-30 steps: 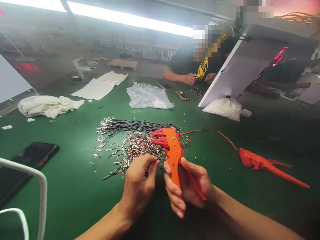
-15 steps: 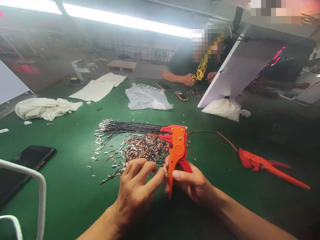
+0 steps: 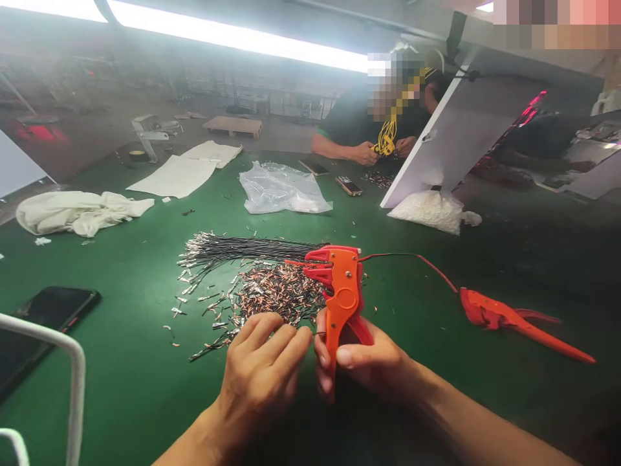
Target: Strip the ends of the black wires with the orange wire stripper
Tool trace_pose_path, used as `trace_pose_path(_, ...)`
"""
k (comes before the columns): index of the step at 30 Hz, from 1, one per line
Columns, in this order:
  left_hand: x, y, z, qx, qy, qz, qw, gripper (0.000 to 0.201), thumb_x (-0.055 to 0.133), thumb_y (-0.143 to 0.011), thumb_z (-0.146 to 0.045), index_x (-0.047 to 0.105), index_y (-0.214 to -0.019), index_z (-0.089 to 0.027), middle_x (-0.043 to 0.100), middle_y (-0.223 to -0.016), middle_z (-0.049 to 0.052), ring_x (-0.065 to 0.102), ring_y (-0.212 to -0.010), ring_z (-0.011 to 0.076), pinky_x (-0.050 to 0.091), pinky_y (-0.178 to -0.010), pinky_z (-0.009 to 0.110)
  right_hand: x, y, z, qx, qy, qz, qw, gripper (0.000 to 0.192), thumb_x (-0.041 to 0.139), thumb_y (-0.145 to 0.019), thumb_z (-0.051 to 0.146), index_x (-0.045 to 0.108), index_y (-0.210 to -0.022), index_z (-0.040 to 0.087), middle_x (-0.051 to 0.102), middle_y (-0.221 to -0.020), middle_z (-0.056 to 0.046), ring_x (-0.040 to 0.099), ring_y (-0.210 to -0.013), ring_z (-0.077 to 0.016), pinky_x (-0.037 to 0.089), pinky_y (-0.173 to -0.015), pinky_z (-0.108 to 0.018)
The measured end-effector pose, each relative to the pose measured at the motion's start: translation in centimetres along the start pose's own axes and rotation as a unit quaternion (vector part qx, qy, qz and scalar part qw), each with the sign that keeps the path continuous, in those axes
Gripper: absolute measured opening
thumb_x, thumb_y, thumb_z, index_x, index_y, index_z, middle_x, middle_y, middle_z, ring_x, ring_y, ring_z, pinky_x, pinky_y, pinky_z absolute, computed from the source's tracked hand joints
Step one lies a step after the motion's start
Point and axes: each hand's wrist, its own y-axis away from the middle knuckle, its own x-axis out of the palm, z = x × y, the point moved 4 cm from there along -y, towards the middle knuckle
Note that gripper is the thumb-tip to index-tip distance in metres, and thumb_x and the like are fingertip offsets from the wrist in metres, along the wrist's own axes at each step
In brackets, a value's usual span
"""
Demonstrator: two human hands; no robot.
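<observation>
My right hand (image 3: 383,362) is closed round the handles of an orange and red wire stripper (image 3: 344,294), held upright with its jaws pointing left. A short piece of thin dark wire (image 3: 320,333) shows between the stripper's handle and the fingertips of my left hand (image 3: 264,372). The left fingers are bent and pinched together on it; their tips are partly hidden. Just beyond the hands lies a heap of short black and copper wire scraps (image 3: 276,291). Behind it is a bundle of black wires (image 3: 257,247) with silvery terminals at the left end.
A second wire stripper (image 3: 514,317) lies at right. A phone (image 3: 48,323) and white metal tube (image 3: 72,382) are at left. Farther back are a white cloth (image 3: 82,210), clear plastic bag (image 3: 284,188), tied white bag (image 3: 429,210) and leaning panel (image 3: 446,136). Across the table, a person's hands (image 3: 366,154) are working.
My left hand has drawn slightly left, away from the stripper. The red handle's lower end, visible before, is now hidden by my right hand. The whole view has shifted a little.
</observation>
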Motion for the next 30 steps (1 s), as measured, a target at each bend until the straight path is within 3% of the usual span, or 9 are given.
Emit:
trace_pose_path(5,0.0,0.1,-0.2,0.047,-0.008,0.019,0.999,0.017,0.048,-0.091,-0.011,0.065,-0.093,-0.014,0.068,-0.072,0.004,0.053,-0.075,0.0181,0.041,-0.074,0.032,-0.2,0.2,-0.4,0.014,0.009,-0.012,1.0,0.028,0.064,-0.086,0.034,0.056,-0.104,0.014,0.064,-0.08,-0.005,0.066,-0.067,-0.018,0.054,-0.061,-0.031)
trace_pose_path(10,-0.6,-0.2,-0.8,0.079,-0.038,0.031,0.996,0.022,0.047,-0.092,-0.011,0.068,-0.095,-0.016,0.065,-0.068,0.002,0.052,-0.075,0.0177,0.039,-0.079,0.033,-0.9,0.2,-0.3,-0.007,0.067,-0.085,0.994,0.028,0.071,-0.079,0.023,0.058,-0.102,0.015,0.062,-0.084,-0.002,0.061,-0.072,-0.0153,0.052,-0.066,-0.028)
trace_pose_path(15,-0.8,-0.2,-1.3,0.085,-0.048,0.037,0.995,0.027,0.043,-0.091,-0.006,0.067,-0.1,-0.015,0.064,-0.067,0.001,0.051,-0.078,0.0184,0.036,-0.085,0.034,-0.5,0.0,0.3,-0.029,0.056,-0.107,0.992,0.026,0.072,-0.075,0.015,0.058,-0.098,0.017,0.061,-0.08,0.001,0.058,-0.07,-0.0116,0.05,-0.066,-0.024)
trace_pose_path(18,-0.2,0.0,-1.2,0.066,-0.029,0.041,0.997,0.023,0.048,-0.091,-0.007,0.067,-0.098,-0.016,0.062,-0.064,0.0,0.05,-0.074,0.0175,0.035,-0.081,0.033,-0.4,0.0,0.6,-0.029,0.035,-0.126,0.991,0.029,0.071,-0.074,0.012,0.056,-0.099,0.018,0.06,-0.081,0.001,0.057,-0.071,-0.011,0.05,-0.067,-0.023)
trace_pose_path(22,0.6,0.0,-0.4,-0.02,0.028,0.03,0.999,0.008,0.06,-0.088,-0.012,0.064,-0.087,-0.019,0.057,-0.057,-0.004,0.045,-0.066,0.0152,0.033,-0.072,0.03,-0.2,0.1,0.9,-0.023,0.008,-0.099,0.995,0.029,0.069,-0.075,0.012,0.054,-0.099,0.018,0.058,-0.081,0.001,0.058,-0.071,-0.0138,0.052,-0.067,-0.029)
trace_pose_path(25,0.8,-0.1,-0.1,-0.064,0.083,0.023,0.994,0.01,0.063,-0.086,-0.01,0.06,-0.084,-0.019,0.059,-0.061,-0.004,0.045,-0.065,0.0137,0.032,-0.07,0.029,-0.3,0.1,1.0,-0.016,-0.003,-0.098,0.995,0.03,0.068,-0.075,0.012,0.054,-0.1,0.018,0.059,-0.081,0.0,0.06,-0.07,-0.0149,0.053,-0.066,-0.03)
trace_pose_path(30,1.1,0.1,-0.7,-0.031,0.118,0.069,0.99,0.013,0.061,-0.086,-0.009,0.059,-0.097,-0.018,0.064,-0.07,-0.002,0.049,-0.069,0.0149,0.034,-0.073,0.031,-0.5,0.2,1.2,-0.005,-0.034,-0.119,0.992,0.032,0.07,-0.071,0.01,0.055,-0.098,0.017,0.06,-0.078,0.001,0.058,-0.067,-0.0118,0.052,-0.065,-0.026)
